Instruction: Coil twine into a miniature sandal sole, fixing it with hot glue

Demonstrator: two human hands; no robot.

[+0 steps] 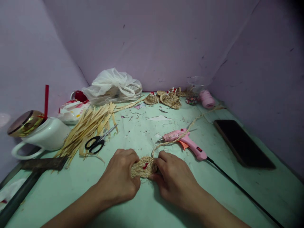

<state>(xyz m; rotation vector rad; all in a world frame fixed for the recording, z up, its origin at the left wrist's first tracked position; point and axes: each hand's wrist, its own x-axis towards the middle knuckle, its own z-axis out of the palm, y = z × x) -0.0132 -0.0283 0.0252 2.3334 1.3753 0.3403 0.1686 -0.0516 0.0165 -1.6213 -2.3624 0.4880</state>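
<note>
Between my hands is a small coiled piece of braided straw cord (139, 170), an oval sole-like shape with a red mark near its middle. My left hand (122, 175) pinches its left end, fingers curled and thumb below. My right hand (174, 177) grips the right edge the same way. From the coil's upper right a loose straw cord (163, 144) runs up and back to the right, passing over a pink glue gun (184, 137). The fingertips under the coil are partly hidden.
Left: black-handled scissors (97, 143), straw strips (85, 126), a hammer (35, 171), a white mug (47, 134). At the back: a plastic bag (114, 85), finished straw slippers (169, 98), a clear cup (193, 90), a pink thread spool (207, 99). Right: a phone (243, 144) and the gun's cable (239, 186).
</note>
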